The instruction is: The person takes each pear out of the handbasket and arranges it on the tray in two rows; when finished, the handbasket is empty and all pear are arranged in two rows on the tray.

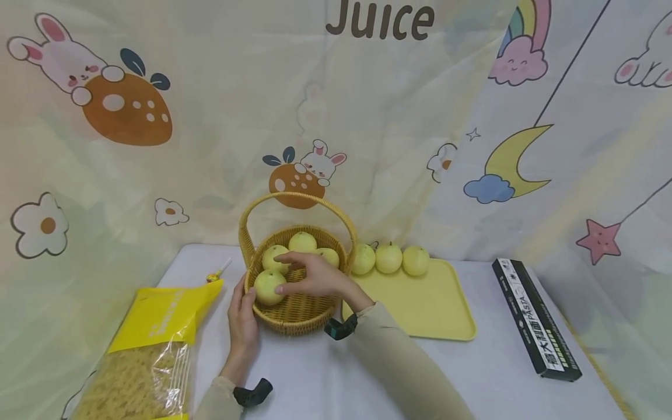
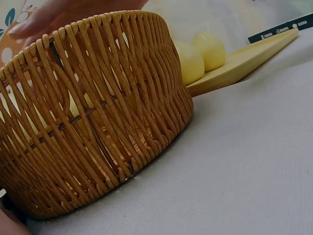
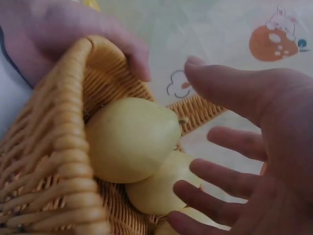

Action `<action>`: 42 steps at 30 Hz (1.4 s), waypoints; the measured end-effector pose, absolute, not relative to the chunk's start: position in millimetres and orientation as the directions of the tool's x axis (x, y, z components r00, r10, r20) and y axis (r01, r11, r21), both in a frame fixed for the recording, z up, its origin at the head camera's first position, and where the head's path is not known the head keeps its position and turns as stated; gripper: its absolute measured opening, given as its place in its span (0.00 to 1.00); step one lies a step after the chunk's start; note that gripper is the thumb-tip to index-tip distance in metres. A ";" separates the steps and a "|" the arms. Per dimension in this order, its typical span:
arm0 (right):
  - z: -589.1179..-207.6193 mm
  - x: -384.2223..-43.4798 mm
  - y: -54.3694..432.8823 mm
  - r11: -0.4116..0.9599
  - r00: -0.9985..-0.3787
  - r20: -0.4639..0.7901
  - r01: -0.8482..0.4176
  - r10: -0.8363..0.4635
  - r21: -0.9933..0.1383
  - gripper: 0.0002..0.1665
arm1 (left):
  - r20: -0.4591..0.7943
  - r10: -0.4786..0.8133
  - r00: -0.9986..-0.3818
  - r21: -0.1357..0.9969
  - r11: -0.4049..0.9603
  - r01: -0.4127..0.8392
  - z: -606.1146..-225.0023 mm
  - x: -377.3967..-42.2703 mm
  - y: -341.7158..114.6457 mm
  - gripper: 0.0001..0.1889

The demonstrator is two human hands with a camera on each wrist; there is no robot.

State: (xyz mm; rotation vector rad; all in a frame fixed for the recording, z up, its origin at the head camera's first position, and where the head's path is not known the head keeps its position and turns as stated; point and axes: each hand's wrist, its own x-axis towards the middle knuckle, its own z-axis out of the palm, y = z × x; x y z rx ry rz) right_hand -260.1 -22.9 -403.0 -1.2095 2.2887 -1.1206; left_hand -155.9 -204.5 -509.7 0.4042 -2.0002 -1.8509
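A wicker basket point(image 1: 294, 328) with a tall arched handle point(image 1: 299, 197) stands on the table, holding several pale yellow-green pears. My left hand point(image 1: 243, 326) grips its left rim, with the thumb over the edge, as the right wrist view also shows. Over the basket's opening, my right hand point(image 1: 317, 277) has its fingers spread and holds nothing. Nearest to it is the front pear point(image 1: 269, 287); the right wrist view shows a gap between the fingers and that pear point(image 3: 132, 139). Part of the basket's inside is hidden beneath my right hand.
Right of the basket lies a yellow tray point(image 1: 420, 306), with three pears point(image 1: 388, 258) along its back edge. A black pasta box point(image 1: 535, 321) lies farther right. On the left are a yellow-topped clear food bag point(image 1: 152, 344) and a lollipop point(image 1: 214, 276). A printed cloth point(image 1: 220, 116) hangs behind.
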 end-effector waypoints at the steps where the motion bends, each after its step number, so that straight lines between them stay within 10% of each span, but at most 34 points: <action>1: -403.6 -262.4 -24.5 0.339 -0.593 0.062 -0.539 -0.803 -0.771 0.41 | 0.087 -0.456 -0.886 0.994 0.093 0.050 -509.2 -156.4 -203.9 0.28; 27: -426.5 -264.1 -55.9 0.487 -0.601 -0.125 -0.489 -0.790 -0.724 0.39 | 0.092 -0.475 -0.875 0.995 0.073 0.065 -509.2 -152.0 -203.9 0.28; 42: -433.9 -273.6 -38.7 0.215 -0.549 0.043 -0.396 -0.835 -0.893 0.39 | 0.084 -0.464 -0.882 0.996 0.074 0.056 -510.5 -155.4 -203.6 0.29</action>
